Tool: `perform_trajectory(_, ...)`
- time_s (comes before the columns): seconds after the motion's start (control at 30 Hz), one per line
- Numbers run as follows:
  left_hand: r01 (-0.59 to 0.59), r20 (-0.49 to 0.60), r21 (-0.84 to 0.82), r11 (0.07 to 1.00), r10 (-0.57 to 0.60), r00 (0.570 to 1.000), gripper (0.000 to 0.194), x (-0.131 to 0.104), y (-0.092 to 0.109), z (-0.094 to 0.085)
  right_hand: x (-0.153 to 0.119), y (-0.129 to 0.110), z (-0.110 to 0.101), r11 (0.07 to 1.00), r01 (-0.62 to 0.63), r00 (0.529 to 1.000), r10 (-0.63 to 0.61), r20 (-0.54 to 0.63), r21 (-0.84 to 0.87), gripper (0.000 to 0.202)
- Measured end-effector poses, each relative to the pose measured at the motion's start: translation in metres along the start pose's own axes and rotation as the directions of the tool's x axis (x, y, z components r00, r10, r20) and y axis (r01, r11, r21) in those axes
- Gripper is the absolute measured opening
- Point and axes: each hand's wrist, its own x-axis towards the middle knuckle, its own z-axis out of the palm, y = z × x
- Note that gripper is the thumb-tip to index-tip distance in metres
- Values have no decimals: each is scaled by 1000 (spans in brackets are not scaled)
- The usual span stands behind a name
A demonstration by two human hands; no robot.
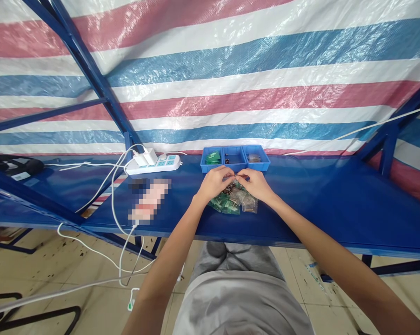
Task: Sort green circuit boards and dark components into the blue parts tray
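Note:
My left hand (216,181) and my right hand (254,183) meet fingertip to fingertip over a small pile on the blue table. Both are closed in a pinch, and whatever lies between the fingertips is too small to make out. Under them are several green packets (227,204), a clear plastic bag (249,203) and some small dark pieces, partly covered by my hands. Just behind stands a blue tray (222,160) with three compartments. Green packets (213,157) lie in its left one, a few small dark pieces in the middle, and clear bags (254,158) in the right.
A white power strip (154,164) with plugged-in chargers stands to the left. In front of it lies a pixelated pinkish object (150,200) with a white cable. Blue metal frame posts (115,111) rise at both sides, before a striped plastic sheet (230,102). Cables hang over the front edge.

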Motion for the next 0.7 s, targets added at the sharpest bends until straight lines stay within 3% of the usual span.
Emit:
perform_trajectory(0.37, -55, -44, -46, 997, 53, 998, 14, 1, 0, 5, 0, -4, -1, 995, -56, 998, 54, 19, 82, 32)
perform_trajectory(0.7, -57, -36, -24, 998, 57, 998, 22, 1, 3, 6, 1, -3, 0, 996, -72, 997, 74, -20, 60, 38)
